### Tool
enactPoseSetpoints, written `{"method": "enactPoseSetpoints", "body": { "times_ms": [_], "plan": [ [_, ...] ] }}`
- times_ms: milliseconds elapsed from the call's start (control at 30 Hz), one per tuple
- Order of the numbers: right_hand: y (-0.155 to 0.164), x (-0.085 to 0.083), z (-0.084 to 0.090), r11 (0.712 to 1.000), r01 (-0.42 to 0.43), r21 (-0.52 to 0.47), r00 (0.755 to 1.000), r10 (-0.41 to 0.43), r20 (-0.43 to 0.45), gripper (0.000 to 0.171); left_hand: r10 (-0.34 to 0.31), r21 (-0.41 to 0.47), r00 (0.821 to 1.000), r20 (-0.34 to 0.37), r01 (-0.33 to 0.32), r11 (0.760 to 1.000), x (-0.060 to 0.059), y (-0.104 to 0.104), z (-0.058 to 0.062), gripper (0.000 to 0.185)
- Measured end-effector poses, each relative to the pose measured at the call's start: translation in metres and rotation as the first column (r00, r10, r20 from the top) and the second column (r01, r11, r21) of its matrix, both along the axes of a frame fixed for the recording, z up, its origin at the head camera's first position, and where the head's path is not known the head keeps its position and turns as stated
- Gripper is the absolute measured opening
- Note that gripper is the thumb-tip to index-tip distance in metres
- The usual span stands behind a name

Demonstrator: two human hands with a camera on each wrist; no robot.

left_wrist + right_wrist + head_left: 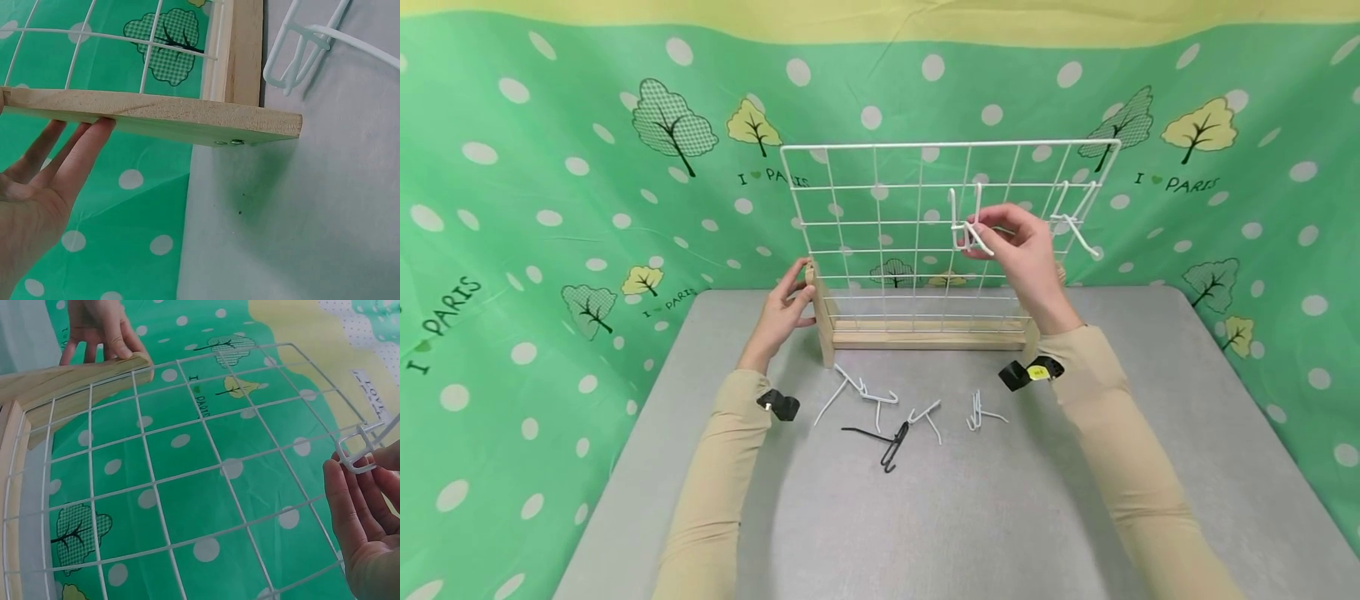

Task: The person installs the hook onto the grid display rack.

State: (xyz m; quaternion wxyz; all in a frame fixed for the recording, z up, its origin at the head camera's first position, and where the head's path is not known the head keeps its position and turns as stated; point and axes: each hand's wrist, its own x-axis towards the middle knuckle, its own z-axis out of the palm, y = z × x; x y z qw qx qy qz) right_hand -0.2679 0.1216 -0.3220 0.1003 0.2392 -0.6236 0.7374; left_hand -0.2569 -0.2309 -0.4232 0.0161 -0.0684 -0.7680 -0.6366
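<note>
A white wire grid panel (pixel 880 217) stands upright in a wooden base (pixel 925 333) on the grey table (pixel 925 517). My left hand (pixel 790 304) grips the base's left wooden post (pixel 822 317) between thumb and fingers; the left wrist view shows its fingers (pixel 75 153) lying against that post (pixel 156 115). Up at the grid's middle right, my right hand (pixel 1011 246) pinches a white wire hook (pixel 966 233) against the wires. The right wrist view shows the same hook (pixel 357 453) held at the fingertips (pixel 340 487) beside the grid (pixel 187 462).
Another white hook (pixel 1075 225) hangs on the grid's right side. Three loose white hooks (pixel 857 392) (pixel 925 417) (pixel 981 412) and one black hook (pixel 883 442) lie on the table in front of the base. A green spotted cloth (pixel 550 208) surrounds the table.
</note>
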Motion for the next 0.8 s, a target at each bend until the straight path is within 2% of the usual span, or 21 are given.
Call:
{"method": "enactPoseSetpoints", "body": {
  "times_ms": [100, 367, 567, 800],
  "plan": [
    [-0.003, 0.0, 0.005, 1.0, -0.004, -0.026, 1.0, 0.004, 0.007, 0.008, 0.006, 0.007, 1.0, -0.003, -0.006, 1.0, -0.008, -0.004, -0.011, 0.057],
    [-0.017, -0.003, 0.014, 0.998, -0.006, -0.069, 1.0, 0.005, -0.006, 0.009, 0.019, -0.02, 0.999, -0.03, -0.02, 1.0, -0.007, -0.005, -0.013, 0.057],
    [-0.025, -0.007, 0.016, 0.998, 0.011, -0.066, 1.0, -0.012, -0.016, 0.02, 0.013, -0.022, 0.999, -0.036, -0.014, 1.0, -0.006, -0.005, -0.013, 0.057],
    [-0.029, -0.012, 0.014, 0.995, 0.007, -0.097, 1.0, -0.007, 0.0, 0.017, 0.016, -0.03, 0.999, -0.032, -0.017, 0.999, -0.007, -0.005, -0.012, 0.056]
  ]
}}
